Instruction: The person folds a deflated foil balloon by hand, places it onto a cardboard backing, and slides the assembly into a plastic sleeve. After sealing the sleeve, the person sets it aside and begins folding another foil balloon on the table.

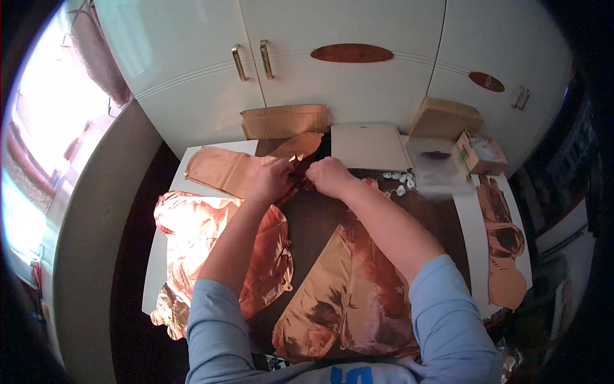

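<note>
Our 2 bare hands meet at the far part of the dark brown table top with white edge panels [441, 225]. The left hand [271, 180] is curled, its fingers closed on 1 side of a dark, copper-coloured foil piece [299, 171]. The right hand [329, 176] is closed on the other side, knuckles up. The foil shows in the gap between our hands; the fingertips are too small and shaded to tell the exact pinch.

Left of the grip we note a flat, matte copper-coloured foil shape [220, 169] with a rounded end. Nearer to us on that side lies a shiny, wrinkled rose-copper foil sheet [199, 238], partly beneath our left forearm. Between our forearms, on the near side of the grip, a large gold-and-copper foil shape [368, 297] lies spread out.

Just right of the grip sits a cluster of small white pieces [400, 182]. Well apart, further right, a long copper foil shape [504, 246] lies along the white edge.

Beyond the grip, a brown cardboard sheet [286, 121] leans at the cream cabinet doors [345, 86], with a flat off-white box [369, 146] to its right. Further right we see clear plastic [438, 168] and a small open cardboard box [484, 157].
</note>
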A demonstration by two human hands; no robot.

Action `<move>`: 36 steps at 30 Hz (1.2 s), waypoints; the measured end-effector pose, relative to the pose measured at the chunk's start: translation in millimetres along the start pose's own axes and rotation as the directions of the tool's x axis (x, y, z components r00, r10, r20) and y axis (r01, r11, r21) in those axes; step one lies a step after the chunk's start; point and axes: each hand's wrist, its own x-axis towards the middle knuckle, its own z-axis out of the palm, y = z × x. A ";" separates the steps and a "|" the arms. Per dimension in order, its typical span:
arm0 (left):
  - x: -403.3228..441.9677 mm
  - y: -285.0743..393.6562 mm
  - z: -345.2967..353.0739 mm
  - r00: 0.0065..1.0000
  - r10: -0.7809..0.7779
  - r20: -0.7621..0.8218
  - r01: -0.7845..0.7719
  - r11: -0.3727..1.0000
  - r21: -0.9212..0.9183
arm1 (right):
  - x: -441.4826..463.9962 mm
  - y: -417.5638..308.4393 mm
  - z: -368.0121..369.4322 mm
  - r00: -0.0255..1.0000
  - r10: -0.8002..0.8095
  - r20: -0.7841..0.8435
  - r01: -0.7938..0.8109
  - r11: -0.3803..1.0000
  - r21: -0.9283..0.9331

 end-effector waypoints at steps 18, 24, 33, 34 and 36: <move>6.7 -9.9 9.8 0.874 -0.479 0.085 0.476 0.878 0.058 | 20.6 -19.6 12.5 0.898 0.195 -0.395 -0.079 0.953 0.291; 28.6 -1.7 -53.2 0.884 -0.463 -0.062 0.466 0.868 0.173 | 13.6 -19.1 44.4 0.984 0.120 -0.134 -0.098 0.982 0.160; 77.6 -26.1 -305.7 0.690 -0.333 -0.643 0.537 0.831 0.147 | 15.4 -35.8 -13.7 0.951 0.230 0.205 -0.273 0.938 0.213; 84.6 10.2 -307.1 0.760 -0.242 -0.604 0.526 0.775 0.350 | 15.1 -34.9 -9.4 0.949 0.262 0.177 -0.301 0.922 0.245; 90.8 17.0 -314.3 0.899 -0.228 -0.374 0.425 0.664 0.616 | 11.6 -39.6 -12.2 0.948 0.314 -0.058 -0.281 0.908 0.312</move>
